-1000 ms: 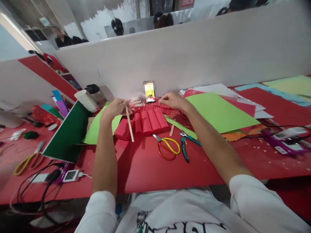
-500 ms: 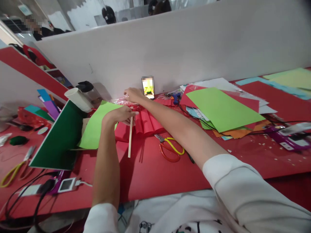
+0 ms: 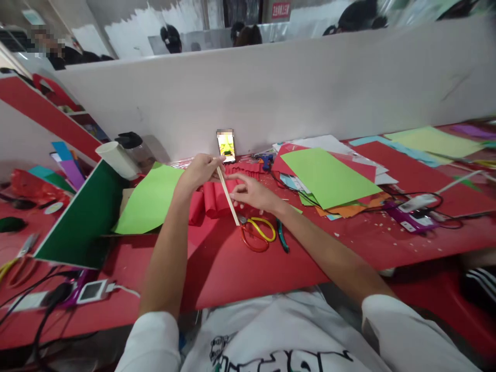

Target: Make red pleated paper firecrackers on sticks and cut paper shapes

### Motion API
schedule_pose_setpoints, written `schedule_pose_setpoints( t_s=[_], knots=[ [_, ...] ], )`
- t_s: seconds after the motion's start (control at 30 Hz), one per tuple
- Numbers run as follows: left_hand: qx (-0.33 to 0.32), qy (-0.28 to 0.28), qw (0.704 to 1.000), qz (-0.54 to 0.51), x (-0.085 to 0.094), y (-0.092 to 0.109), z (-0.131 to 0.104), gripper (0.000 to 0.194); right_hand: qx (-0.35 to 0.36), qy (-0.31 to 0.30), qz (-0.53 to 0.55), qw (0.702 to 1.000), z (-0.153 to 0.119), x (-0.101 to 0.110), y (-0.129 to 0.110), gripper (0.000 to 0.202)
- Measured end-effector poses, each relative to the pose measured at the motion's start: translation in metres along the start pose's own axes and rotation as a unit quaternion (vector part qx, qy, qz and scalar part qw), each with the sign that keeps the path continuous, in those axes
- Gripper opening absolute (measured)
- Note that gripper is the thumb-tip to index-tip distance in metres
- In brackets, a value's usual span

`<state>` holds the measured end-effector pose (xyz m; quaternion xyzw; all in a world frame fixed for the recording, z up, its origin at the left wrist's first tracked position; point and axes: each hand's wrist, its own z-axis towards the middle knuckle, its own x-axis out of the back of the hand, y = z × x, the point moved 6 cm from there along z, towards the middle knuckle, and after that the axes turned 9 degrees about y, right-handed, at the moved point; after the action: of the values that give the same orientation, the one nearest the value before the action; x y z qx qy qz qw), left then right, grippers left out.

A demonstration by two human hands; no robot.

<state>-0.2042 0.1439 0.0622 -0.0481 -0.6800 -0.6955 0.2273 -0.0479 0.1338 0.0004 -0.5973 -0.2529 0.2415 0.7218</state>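
Note:
My left hand (image 3: pixel 202 170) is closed on the upper end of thin pale wooden sticks (image 3: pixel 228 196), which slant down to the right. Just right of the sticks is my right hand (image 3: pixel 250 191), its fingers apart and one pointing toward my left hand; nothing shows in it. Folded red paper (image 3: pixel 211 199) lies beneath and behind both hands. The lower tip of the sticks hangs over scissors (image 3: pixel 258 232) with one red and one yellow handle. A lit phone (image 3: pixel 226 144) leans on the white partition behind my hands.
Green paper (image 3: pixel 149 201) and a dark green board (image 3: pixel 77 222) stand left. Stacked coloured sheets (image 3: pixel 329 175) lie right, with cables and a purple power strip (image 3: pixel 411 217). Teal-handled pliers (image 3: pixel 282 236) lie beside the scissors. People's heads show beyond the partition (image 3: pixel 271 93).
My right hand has come back from near the phone to beside the sticks. My left hand has risen slightly, and the sticks have tilted from near upright to slanting right. The view has shifted right.

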Motion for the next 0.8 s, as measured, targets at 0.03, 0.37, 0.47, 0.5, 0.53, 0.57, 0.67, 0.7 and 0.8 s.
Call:
schedule_pose_setpoints(
  t_s=[0.03, 0.37, 0.47, 0.5, 0.53, 0.57, 0.67, 0.7, 0.8],
  knots=[
    [-0.009, -0.005, 1.0, 0.008, -0.009, 0.005, -0.003, 0.043, -0.007, 0.014, 0.022, 1.0, -0.006, 0.002, 0.003, 0.045],
    [-0.121, 0.06, 0.987, 0.089, -0.043, 0.026, -0.015, 0.048, 0.017, 0.051, 0.025, 0.998, -0.022, 0.023, 0.004, 0.022],
    [-0.128, 0.089, 0.985, 0.067, -0.033, 0.032, -0.014, 0.046, 0.023, 0.064, -0.048, 0.997, -0.026, 0.038, 0.0, 0.013],
    [-0.138, 0.109, 0.982, 0.063, -0.025, 0.036, -0.016, 0.045, 0.024, 0.072, -0.067, 0.995, -0.027, 0.045, -0.002, 0.01],
    [-0.15, 0.131, 0.978, 0.066, -0.017, 0.042, -0.018, 0.044, 0.023, 0.08, -0.088, 0.993, -0.029, 0.054, -0.004, 0.007],
    [-0.165, 0.153, 0.972, 0.074, -0.008, 0.047, -0.021, 0.042, 0.02, 0.088, -0.116, 0.989, -0.029, 0.062, -0.004, 0.006],
    [-0.176, 0.153, 0.966, 0.108, 0.008, 0.049, -0.035, 0.034, 0.007, 0.151, -0.272, 0.95, -0.03, 0.093, -0.003, 0.017],
    [-0.165, 0.13, 0.971, 0.119, 0.009, 0.042, -0.041, 0.031, 0.0, 0.172, -0.34, 0.925, -0.03, 0.102, -0.002, 0.02],
    [-0.109, 0.021, 0.983, 0.147, -0.007, 0.001, -0.059, 0.028, -0.029, 0.173, -0.51, 0.842, -0.026, 0.116, 0.01, 0.019]
  ],
)
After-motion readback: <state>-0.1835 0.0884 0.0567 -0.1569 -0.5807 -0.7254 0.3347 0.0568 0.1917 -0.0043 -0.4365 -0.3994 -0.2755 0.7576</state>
